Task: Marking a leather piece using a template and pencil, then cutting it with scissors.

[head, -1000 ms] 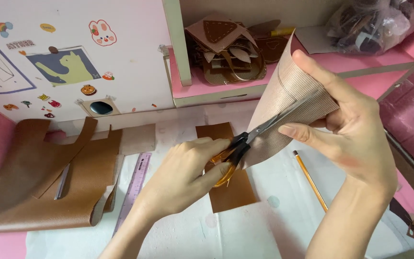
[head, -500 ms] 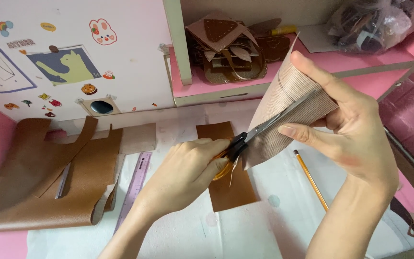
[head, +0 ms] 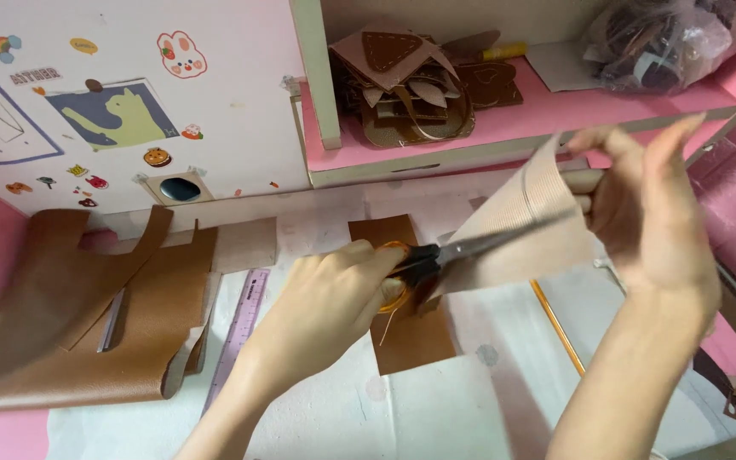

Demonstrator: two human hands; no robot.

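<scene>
The left hand [head: 334, 298] grips the orange-handled scissors [head: 449, 254], whose blades run rightward and slightly up along the tan leather sheet [head: 526, 238] that the right hand [head: 649, 213] pinches by its far edge, held above the brown rectangle [head: 406, 328] on the table [head: 487, 400], cut line lying between both hands.

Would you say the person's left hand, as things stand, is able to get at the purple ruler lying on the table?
Probably not at once: the left hand is occupied by the scissors cutting the beige sheet, though the purple ruler lies uncovered just beside it.
</scene>
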